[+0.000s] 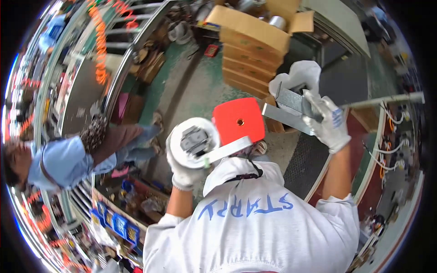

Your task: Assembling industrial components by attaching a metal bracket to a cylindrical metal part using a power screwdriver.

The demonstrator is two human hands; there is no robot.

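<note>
My left hand [181,172], in a white glove, is closed round the edge of a round white housing [205,126]. A grey module [195,140] sits inside that housing, its open side facing up. A pale flat strip [230,149] slants from beside the housing across the front of the red stool seat [237,117]. Out to the right, my gloved right hand [328,119] is closed on a bent grey sheet-metal bracket [290,101]. A long flat flange of the bracket points left toward the stool. The fingertips on the metal are partly hidden.
Beyond the bracket lie a white plastic bag [306,73] and a stack of cardboard boxes [252,54]. A co-worker in a blue shirt [68,161] stands at the left near a metal-railed line [120,75]. Blue parts bins [119,224] sit lower left. A dark mat [306,157] covers floor at right.
</note>
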